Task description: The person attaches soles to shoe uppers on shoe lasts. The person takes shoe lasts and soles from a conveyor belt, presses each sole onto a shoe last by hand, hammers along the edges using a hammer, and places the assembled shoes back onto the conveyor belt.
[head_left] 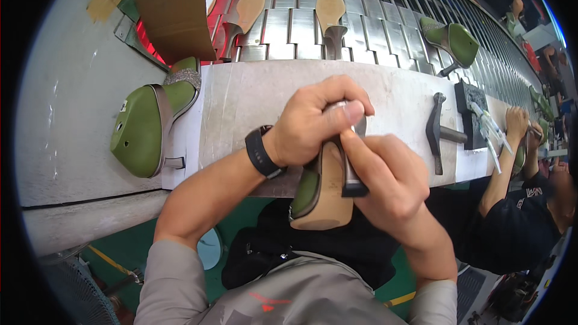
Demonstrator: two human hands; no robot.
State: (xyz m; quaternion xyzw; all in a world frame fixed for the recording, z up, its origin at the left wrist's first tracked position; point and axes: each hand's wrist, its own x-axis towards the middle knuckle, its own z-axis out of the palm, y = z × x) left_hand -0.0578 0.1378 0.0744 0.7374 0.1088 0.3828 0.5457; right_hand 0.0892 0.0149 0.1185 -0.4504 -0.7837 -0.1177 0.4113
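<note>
A high-heeled sandal on a green last (306,194) is between my hands over the table's front edge, its tan sole (335,204) facing up toward me. My left hand (310,120) is closed round the upper end of the sandal, thumb pressed over a shiny silvery part there. Just below, my right hand (391,174) is closed against the sandal beside its heel (354,188), with the index fingertip touching my left thumb. Fingers cover the strap and back of the sandal, so I cannot make out what they pinch.
Another sandal on a green last (141,129) lies at the left, below brown cardboard (171,12). Right of my hands are a hammer (438,132), a black block (469,111) and syringes (490,126). The metal conveyor (289,30) carries more sandals. A co-worker's arm (512,144) is at far right.
</note>
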